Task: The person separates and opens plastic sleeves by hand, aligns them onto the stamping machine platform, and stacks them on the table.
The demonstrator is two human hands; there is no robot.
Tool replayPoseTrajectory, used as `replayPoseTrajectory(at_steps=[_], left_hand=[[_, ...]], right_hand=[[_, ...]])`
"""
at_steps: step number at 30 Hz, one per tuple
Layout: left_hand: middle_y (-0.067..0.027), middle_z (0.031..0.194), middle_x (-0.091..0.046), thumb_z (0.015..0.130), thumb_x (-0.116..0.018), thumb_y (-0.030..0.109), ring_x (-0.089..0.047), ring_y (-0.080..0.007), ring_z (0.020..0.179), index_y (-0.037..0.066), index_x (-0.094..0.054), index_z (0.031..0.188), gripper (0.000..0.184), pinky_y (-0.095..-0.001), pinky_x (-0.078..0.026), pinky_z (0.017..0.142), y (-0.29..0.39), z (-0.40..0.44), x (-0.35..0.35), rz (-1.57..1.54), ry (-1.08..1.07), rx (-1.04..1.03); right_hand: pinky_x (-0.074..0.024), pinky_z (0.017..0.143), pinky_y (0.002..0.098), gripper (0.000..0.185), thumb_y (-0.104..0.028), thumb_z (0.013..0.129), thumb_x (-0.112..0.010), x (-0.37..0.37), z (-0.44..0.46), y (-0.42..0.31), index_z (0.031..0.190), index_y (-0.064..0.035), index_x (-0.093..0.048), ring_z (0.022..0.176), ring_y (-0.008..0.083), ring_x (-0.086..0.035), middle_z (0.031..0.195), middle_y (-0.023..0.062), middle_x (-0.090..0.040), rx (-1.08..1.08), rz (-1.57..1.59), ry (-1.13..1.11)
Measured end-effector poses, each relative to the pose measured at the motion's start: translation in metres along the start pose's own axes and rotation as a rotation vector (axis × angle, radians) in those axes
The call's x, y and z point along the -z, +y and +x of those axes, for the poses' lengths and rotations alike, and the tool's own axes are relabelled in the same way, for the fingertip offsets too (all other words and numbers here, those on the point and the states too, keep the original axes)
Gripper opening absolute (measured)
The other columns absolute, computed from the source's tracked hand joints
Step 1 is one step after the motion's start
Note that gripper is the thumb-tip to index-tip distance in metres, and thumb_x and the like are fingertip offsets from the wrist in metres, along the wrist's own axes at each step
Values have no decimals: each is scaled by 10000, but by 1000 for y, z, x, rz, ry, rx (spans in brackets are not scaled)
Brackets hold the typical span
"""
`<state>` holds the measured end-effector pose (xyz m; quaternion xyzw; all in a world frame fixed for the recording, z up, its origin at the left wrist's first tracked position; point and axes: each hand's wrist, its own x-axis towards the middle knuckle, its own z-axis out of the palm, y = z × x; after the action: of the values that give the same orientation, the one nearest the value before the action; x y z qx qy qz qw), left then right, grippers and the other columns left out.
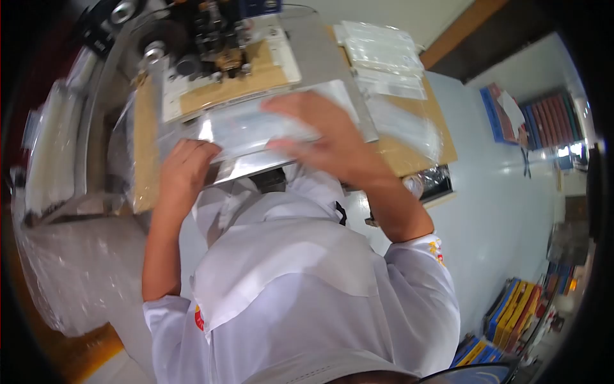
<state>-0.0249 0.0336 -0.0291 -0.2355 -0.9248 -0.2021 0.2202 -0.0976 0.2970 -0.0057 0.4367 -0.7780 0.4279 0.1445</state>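
Some packets (382, 54) are lying right of the right hand (281, 125), reaching unclenched over clear plastic (233, 131); left hand's (187, 165) grip and remaining work are not showing.

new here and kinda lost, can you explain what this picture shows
It's one picture, from a camera on the person's head, looking down past a white shirt. There's no robot, just two bare hands. The left hand is at the near left end of some clear plastic; the right hand, blurred, is spread over it. Whether either grips it, I can't tell. Beyond is a machine on a grey worktop. To the right, clear plastic packs lie on a brown board.
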Motion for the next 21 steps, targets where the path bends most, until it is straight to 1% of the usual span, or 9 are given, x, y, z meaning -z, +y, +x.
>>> replayPoseTrajectory(at_steps=[3,4,6,7,8,11,15,17,21], left_hand=[[-84,901,-643,768,-681,13,-605,-285,836,66,-653,966,206,-383,-492,706,7,-1,3,-43,55,23],[-88,910,-644,773,-684,26,-606,-289,843,66,-657,983,216,-385,-492,709,8,-2,5,-61,78,38],[-99,947,-636,786,-690,14,-602,-272,820,33,-657,1015,232,-347,-487,721,3,-5,17,-105,182,139],[-105,965,-632,792,-692,9,-600,-264,808,17,-657,1031,241,-328,-484,727,-3,-8,23,-127,236,186],[-99,990,-625,815,-687,29,-606,-235,827,22,-662,1054,241,-313,-482,735,-12,-15,29,-143,265,235],[-89,950,-629,828,-681,34,-606,-218,844,27,-677,1011,183,-313,-480,740,-20,-32,39,-266,278,436],[-80,904,-634,837,-674,40,-606,-208,842,28,-688,957,122,-308,-472,737,-26,-44,34,-225,215,386],[-77,887,-636,834,-676,45,-606,-209,833,26,-690,942,110,-304,-468,733,-25,-47,33,-175,200,343],[-85,899,-637,833,-678,56,-603,-212,841,24,-689,947,119,-308,-464,746,-26,-51,34,-235,235,348]], right_hand=[[-500,841,387,295,-184,765,-727,-71,2,-5,1040,-83,-693,992,293,-639,1056,94,-686,159,-206,-11],[-504,840,385,289,-183,760,-723,-84,1,3,1030,-85,-694,995,286,-641,1055,87,-689,162,-231,-38],[-512,839,382,277,-182,750,-716,-99,3,20,1009,-88,-696,1001,271,-646,1052,72,-694,176,-284,-101],[-517,837,382,254,-181,761,-707,-102,4,16,999,-90,-699,1012,267,-646,1056,66,-695,152,-319,-108],[-522,835,382,233,-179,773,-699,-103,2,11,989,-92,-701,1023,263,-645,1061,60,-696,124,-354,-112],[-539,823,357,193,-138,799,-691,-101,6,-2,986,-97,-714,1033,250,-654,1047,52,-705,49,-379,-140],[-546,816,347,173,-122,810,-698,-97,9,1,978,-88,-724,1038,256,-659,1017,73,-713,26,-371,-187],[-546,808,339,156,-126,806,-705,-95,12,-2,956,-90,-731,1029,252,-664,1014,80,-716,-96,-305,-194],[-540,802,317,137,-128,829,-695,-93,15,-8,953,-96,-743,1027,243,-668,1040,110,-710,-304,-223,-220]])
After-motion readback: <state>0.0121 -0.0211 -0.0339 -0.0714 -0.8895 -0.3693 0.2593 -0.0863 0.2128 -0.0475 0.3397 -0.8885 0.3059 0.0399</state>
